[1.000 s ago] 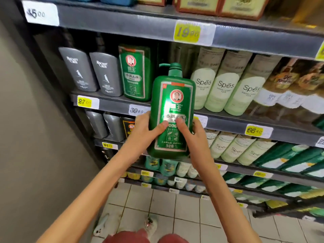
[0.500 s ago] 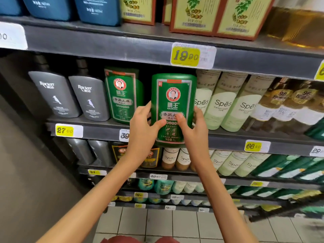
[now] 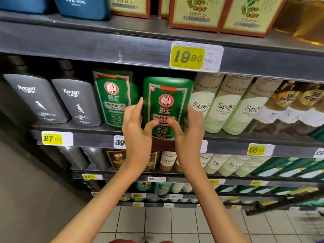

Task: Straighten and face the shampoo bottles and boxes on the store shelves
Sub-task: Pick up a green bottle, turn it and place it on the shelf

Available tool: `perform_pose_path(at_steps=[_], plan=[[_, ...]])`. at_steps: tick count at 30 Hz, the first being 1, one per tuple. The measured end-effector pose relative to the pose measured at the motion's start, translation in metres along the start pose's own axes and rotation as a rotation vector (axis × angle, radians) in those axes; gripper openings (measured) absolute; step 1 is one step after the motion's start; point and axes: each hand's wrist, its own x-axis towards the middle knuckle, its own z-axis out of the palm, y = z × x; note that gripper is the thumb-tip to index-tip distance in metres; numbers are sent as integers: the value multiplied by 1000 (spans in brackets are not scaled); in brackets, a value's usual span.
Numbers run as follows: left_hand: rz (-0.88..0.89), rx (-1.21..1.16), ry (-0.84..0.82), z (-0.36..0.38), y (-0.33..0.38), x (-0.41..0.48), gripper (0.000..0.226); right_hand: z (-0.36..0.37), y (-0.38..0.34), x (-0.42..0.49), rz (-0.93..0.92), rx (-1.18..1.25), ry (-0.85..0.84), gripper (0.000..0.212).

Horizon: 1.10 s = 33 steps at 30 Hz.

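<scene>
Now, left to right: past the matte grey bottles (image 3: 36,99) and a second green bottle (image 3: 112,95), your left hand (image 3: 136,134) and right hand (image 3: 191,134) each grasp a side of the glossy green shampoo bottle (image 3: 166,102), fingers (image 3: 139,106) wrapped round it. Its base seems to be at the shelf (image 3: 228,148) edge. Seat it level with its twin, label square. The smooth, rounded plastic could slip. Pale bottles (image 3: 226,106) crowd its right.

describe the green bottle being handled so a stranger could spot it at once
Look at the shelf row just under the yellow 19.90 price tag. There the green Bawang shampoo bottle is between a second green Bawang bottle on its left and pale Spes bottles on its right. Unlike them, it is gripped by the left hand and right hand, thumbs on its label.
</scene>
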Motion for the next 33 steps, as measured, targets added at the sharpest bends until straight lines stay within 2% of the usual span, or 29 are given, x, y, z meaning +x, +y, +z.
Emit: perform_pose_path(at_steps=[6, 11, 16, 21, 33], plan=[[55, 55, 69, 13, -8, 3, 45, 14, -2, 0, 70, 107, 123, 44], [79, 162, -3, 14, -11, -7, 52, 21, 3, -6, 73, 131, 213, 42], [-77, 281, -94, 16, -14, -21, 57, 13, 15, -27, 178, 158, 89, 45], [-243, 307, -73, 29, -14, -13, 67, 7, 21, -28, 195, 127, -4, 51], [-134, 401, -16, 36, -18, -15, 65, 3, 24, -18, 218, 76, -111, 51]])
